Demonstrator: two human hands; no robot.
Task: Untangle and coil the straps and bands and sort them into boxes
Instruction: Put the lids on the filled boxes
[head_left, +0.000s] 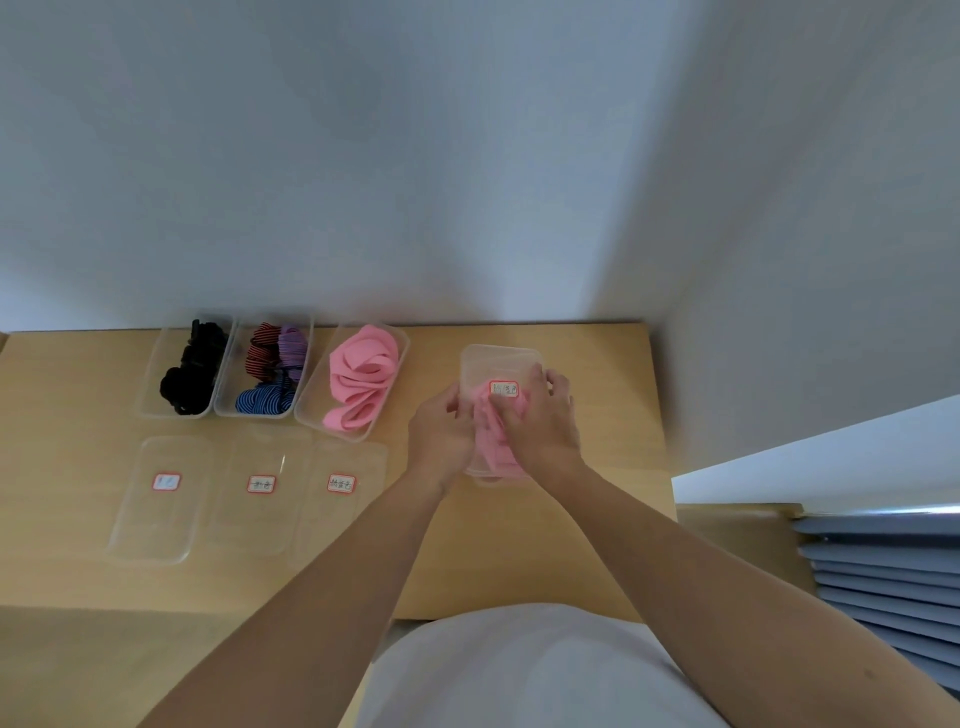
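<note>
Left hand (441, 431), right hand (540, 415) flank and grip pink-band box (498, 358).

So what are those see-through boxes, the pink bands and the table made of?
The boxes look like thin clear plastic with a glossy finish; their contents show through the walls. The pink bands seem to be soft woven fabric or elastic, matte; they fold in limp flat loops. The table has a smooth, light tan, wood-look top; whether it is solid wood or laminate, I cannot tell.
</note>
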